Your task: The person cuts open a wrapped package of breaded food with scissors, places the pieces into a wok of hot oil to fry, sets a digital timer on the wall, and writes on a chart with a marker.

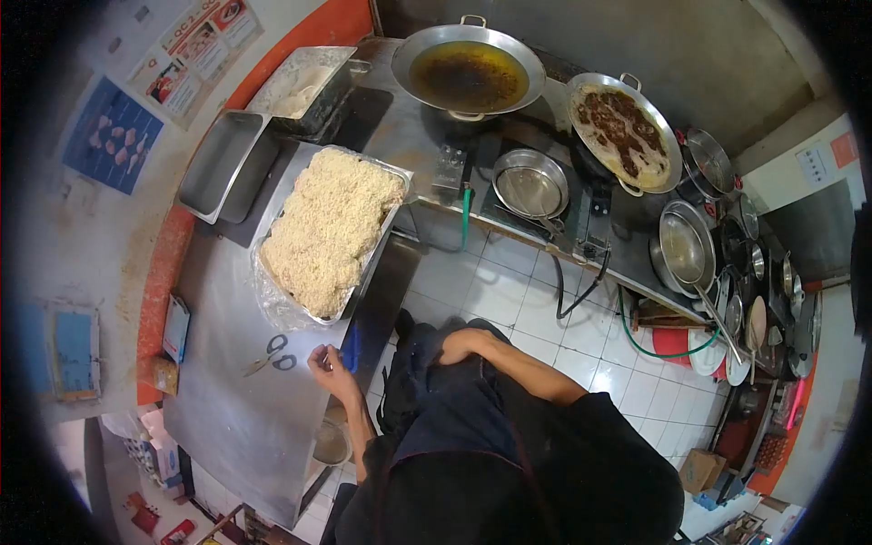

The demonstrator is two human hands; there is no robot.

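Note:
My left hand [332, 369] is over the front edge of the steel table, its fingers curled; anything inside them is too small to make out. Just left of it lie scissors [282, 354] with black handles. A blue object [351, 349] is beside this hand at the table edge. My right hand [461, 346] rests against the dark apron at my lap, its fingers hidden in the cloth. Beyond my left hand, a metal tray [400, 186] is heaped with pale, crumb-coated food [331, 227], with clear plastic wrap [277, 300] at its near side.
Two large pans stand along the back counter, one with dark oil [468, 77], the other with foamy oil and brown pieces [627, 132]. A strainer [530, 189] sits between them and the counter edge. Empty deep pan [222, 168] at left. Green hose [467, 218] and black hose hang down.

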